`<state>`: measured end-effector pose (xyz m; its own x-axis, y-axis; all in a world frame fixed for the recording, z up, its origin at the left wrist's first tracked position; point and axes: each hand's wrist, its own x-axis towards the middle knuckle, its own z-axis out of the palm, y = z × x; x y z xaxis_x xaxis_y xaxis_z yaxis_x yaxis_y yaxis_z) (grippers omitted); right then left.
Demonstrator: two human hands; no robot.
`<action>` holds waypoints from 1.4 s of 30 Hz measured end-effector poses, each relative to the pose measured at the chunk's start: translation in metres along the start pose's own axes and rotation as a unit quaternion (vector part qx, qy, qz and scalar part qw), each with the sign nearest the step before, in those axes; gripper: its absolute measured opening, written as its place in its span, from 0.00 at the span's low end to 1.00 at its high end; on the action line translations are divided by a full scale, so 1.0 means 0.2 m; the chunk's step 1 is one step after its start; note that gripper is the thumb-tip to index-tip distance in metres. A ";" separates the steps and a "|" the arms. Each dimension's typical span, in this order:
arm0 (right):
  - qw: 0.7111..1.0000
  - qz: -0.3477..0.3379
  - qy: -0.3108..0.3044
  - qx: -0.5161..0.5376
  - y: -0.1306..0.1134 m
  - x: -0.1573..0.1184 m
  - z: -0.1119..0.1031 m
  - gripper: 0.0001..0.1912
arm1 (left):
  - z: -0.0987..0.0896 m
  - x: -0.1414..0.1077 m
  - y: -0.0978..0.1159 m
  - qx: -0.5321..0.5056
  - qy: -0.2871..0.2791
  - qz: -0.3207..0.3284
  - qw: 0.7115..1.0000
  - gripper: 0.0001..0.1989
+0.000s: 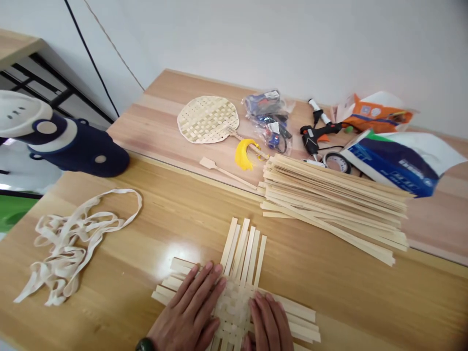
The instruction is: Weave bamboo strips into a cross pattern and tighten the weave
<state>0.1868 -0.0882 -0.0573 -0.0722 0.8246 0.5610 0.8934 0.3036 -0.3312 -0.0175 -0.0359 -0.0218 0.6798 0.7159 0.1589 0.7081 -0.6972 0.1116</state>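
Observation:
A partly woven mat of pale bamboo strips [234,308] lies in front of me, with loose strip ends reaching out to the far side, left and right. My left hand [188,312] rests flat across its left part, fingers stretched out and pointing away from me. On the right part lies my right hand [269,321], its fingers close together and slightly bent, laid over the strips. Part of the right thumb is hidden. A large pile of loose bamboo strips [336,204] sits beyond the mat to the right.
A tangled cream ribbon [73,248] lies at left, near a dark blue bottle [84,146]. Toward the wall are a finished woven fan [208,119] with a yellow tassel [244,155], a wooden handle [228,173], bagged tools [270,117], a glue gun [314,136] and a blue packet [395,163].

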 end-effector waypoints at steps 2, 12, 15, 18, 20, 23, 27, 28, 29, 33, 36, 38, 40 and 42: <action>1.000 -0.008 -0.019 -0.015 0.00 0.00 -0.02 0.20 | 0.00 0.00 0.01 -0.006 -0.004 -0.005 1.000 0.28; 0.997 -0.030 -0.059 -0.041 -0.06 0.00 -0.10 0.21 | 0.03 -0.01 0.02 -0.014 0.047 -0.011 0.999 0.25; 0.998 -0.030 -0.027 -0.040 -0.07 -0.01 -0.11 0.20 | 0.05 -0.01 0.03 -0.026 0.056 -0.021 0.998 0.24; 0.998 -0.014 -0.003 -0.053 -0.07 -0.02 -0.11 0.18 | 0.06 -0.02 0.03 -0.031 0.048 -0.036 0.998 0.25; 0.998 -0.008 0.012 -0.057 -0.06 -0.02 -0.10 0.19 | 0.07 -0.02 0.03 -0.039 0.038 -0.044 0.998 0.25; 0.998 0.001 0.033 -0.054 -0.04 -0.03 -0.09 0.19 | 0.08 -0.02 0.03 -0.044 0.036 -0.053 0.997 0.26; 0.996 0.010 0.054 -0.070 -0.03 -0.04 -0.08 0.18 | 0.09 -0.03 0.02 -0.035 0.057 -0.054 0.996 0.25; 0.995 0.009 0.054 -0.077 -0.03 -0.04 -0.08 0.18 | 0.08 -0.03 0.02 -0.034 0.064 -0.054 0.996 0.26; 0.995 0.007 0.054 -0.084 -0.03 -0.05 -0.08 0.17 | 0.08 -0.03 0.03 -0.032 0.070 -0.054 0.996 0.26; 0.994 -0.003 0.049 -0.102 -0.04 -0.05 -0.08 0.15 | 0.08 -0.04 0.05 -0.040 0.087 -0.042 0.995 0.25; 0.993 -0.019 0.041 -0.105 -0.04 -0.06 -0.08 0.14 | 0.08 -0.05 0.06 -0.053 0.089 -0.027 0.994 0.21; 0.994 -0.027 0.039 -0.102 -0.04 -0.05 -0.08 0.14 | 0.09 -0.05 0.06 -0.059 0.090 -0.024 0.994 0.20; 0.994 -0.031 0.042 -0.100 -0.05 -0.05 -0.09 0.14 | 0.09 -0.05 0.05 -0.062 0.092 -0.025 0.994 0.20; 0.994 -0.033 0.046 -0.098 -0.06 -0.04 -0.10 0.14 | 0.09 -0.05 0.05 -0.062 0.092 -0.024 0.994 0.20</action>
<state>0.1862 -0.1078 -0.0429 -0.1004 0.7557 0.6472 0.9579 0.2493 -0.1425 -0.0137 -0.0494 -0.0402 0.5911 0.7378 0.3260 0.7022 -0.6695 0.2421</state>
